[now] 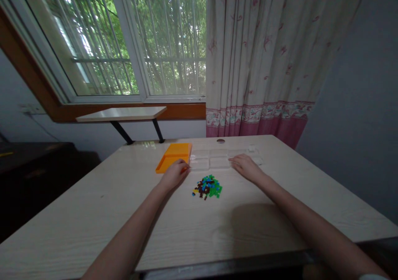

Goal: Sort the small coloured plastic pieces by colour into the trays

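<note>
Your forearms (130, 230) span the table (93, 226); left hand (174, 174) and right hand (248, 168) are at the clear tray (219, 162) beyond the bricks (208, 186), fingers curled (can't tell if gripping). It seems light, stiff: take its rims.

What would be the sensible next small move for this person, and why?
Probably to bring the right hand from the clear compartments to the pile of small colored pieces and pick one up: the pieces lie loose on the table, nearer the person than the compartments, and none can be seen inside them.
</note>
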The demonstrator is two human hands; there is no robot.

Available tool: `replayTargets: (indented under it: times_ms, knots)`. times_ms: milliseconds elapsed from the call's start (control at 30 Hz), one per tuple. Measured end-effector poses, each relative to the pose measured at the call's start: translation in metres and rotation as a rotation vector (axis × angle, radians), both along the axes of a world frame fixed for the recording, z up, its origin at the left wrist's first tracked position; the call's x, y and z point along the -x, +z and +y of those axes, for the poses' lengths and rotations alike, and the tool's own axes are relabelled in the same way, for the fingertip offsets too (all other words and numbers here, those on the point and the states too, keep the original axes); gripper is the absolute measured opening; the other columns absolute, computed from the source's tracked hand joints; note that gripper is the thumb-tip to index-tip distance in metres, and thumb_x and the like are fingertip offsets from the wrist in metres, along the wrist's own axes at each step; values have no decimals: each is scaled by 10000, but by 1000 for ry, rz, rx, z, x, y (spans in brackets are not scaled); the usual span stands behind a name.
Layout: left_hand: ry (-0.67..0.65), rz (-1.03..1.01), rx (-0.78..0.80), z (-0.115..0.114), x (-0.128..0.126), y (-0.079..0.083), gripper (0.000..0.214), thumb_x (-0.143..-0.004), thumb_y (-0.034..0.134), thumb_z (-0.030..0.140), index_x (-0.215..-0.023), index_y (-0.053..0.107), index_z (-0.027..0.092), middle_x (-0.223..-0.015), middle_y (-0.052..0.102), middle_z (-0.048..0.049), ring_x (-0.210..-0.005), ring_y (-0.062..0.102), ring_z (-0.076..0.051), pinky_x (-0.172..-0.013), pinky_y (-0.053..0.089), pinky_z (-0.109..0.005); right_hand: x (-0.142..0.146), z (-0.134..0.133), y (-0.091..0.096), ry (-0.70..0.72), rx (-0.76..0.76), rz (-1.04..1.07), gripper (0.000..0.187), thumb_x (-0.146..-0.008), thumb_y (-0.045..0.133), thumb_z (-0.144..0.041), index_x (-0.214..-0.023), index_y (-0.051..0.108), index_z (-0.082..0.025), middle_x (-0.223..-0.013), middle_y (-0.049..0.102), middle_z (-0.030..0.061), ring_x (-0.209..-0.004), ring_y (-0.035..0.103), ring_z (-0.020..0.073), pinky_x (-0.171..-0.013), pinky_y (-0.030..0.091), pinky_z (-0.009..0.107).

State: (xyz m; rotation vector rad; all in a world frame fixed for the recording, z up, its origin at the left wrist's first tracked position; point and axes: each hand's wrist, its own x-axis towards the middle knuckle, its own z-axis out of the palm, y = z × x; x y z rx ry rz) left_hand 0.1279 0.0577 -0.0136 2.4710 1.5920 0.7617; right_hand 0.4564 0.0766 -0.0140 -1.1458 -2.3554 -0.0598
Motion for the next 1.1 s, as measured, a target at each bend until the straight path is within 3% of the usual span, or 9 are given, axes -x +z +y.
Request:
replayTargets:
  times_ms: [267,767,867,967,1100]
  knots:
    - [4,20,27,2,-1,1,260,-800,459,315,-848,660,158,-860,624,-90,-804,567,-196,-740,427,-282,8,2,-12,4,25,28,211,-846,470,-226,-912,664,-174,-890,675,72,-855,586,194,-809,423,315]
    - [7,21,13,1,-2,1,258,-800,451,307,-841,660,161,-855,631,-85,-796,570,-194,-728,425,-276,7,-3,-6,16,51,-6,227,-849,455,-254,-935,656,-189,-903,673,61,-867,582,199,-815,415,325]
    - [5,37,4,1,-1,0,267,-806,442,318,-848,654,160,-864,627,-87,-802,573,-194,-729,426,-274,-9,-1,7,-5,33,17,253,-845,454,-276,-1011,627,-195,-963,657,62,-923,559,199,-834,405,317]
    - [20,45,6,0,-2,-1,269,-802,447,323,-878,646,158,-888,625,-92,-828,575,-199,-744,425,-275,-44,5,18,-146,31,70,249,-838,447,-273,-956,646,-183,-945,652,75,-934,549,206,-848,391,318]
    - [40,31,6,-1,-2,-2,283,-787,463,310,-960,621,152,-929,621,-97,-855,575,-207,-770,425,-288,-89,12,21,-216,220,10,213,-770,503,-249,-870,680,-184,-883,669,71,-854,581,212,-778,414,300]
